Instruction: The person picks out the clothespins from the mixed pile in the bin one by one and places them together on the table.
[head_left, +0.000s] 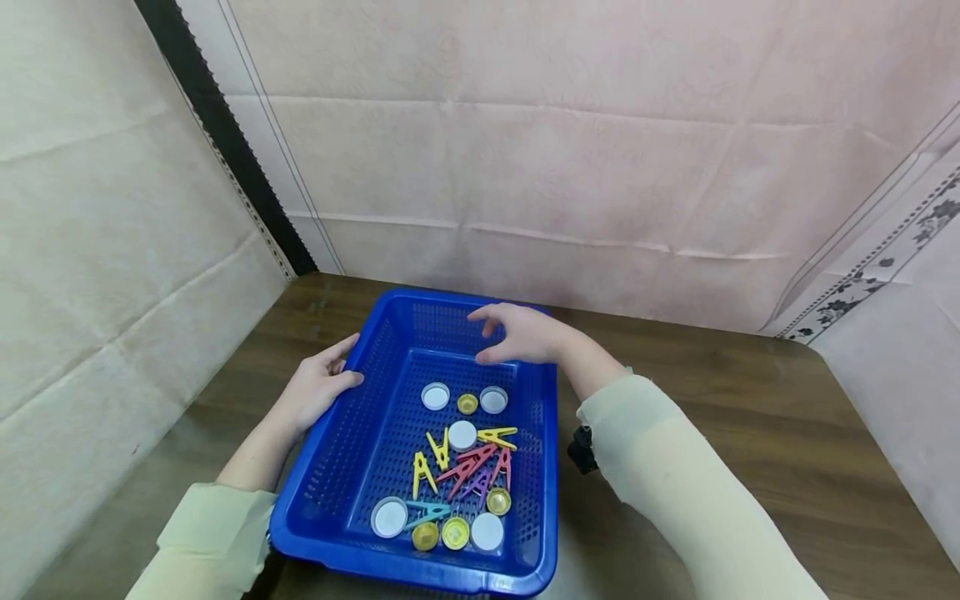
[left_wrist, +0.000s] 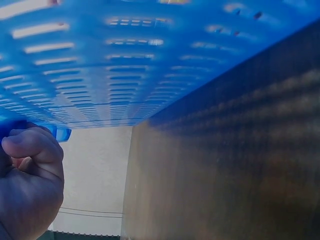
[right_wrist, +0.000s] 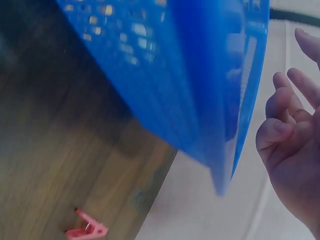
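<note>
A blue plastic basket [head_left: 337, 433] stands on the wooden table, its near end toward me. My left hand [head_left: 318, 387] grips its left rim, thumb on top; the left wrist view shows those fingers [left_wrist: 37, 150] curled at the rim. Over the far right part of the basket hovers my right hand [head_left: 517, 333], fingers spread and loosely bent, nothing in them. Inside lie several clothespins: yellow [head_left: 422, 475], red [head_left: 476, 457], purple [head_left: 480, 483] and light blue [head_left: 427, 512]. White bottle caps [head_left: 462, 435] and yellow caps [head_left: 455, 532] lie around them.
A pink clothespin [right_wrist: 87, 227] lies on the table outside the basket in the right wrist view. Pale cloth walls [head_left: 525, 167] enclose the table [head_left: 720, 400] at the back and sides. A dark strip [head_left: 232, 142] runs down the left back corner.
</note>
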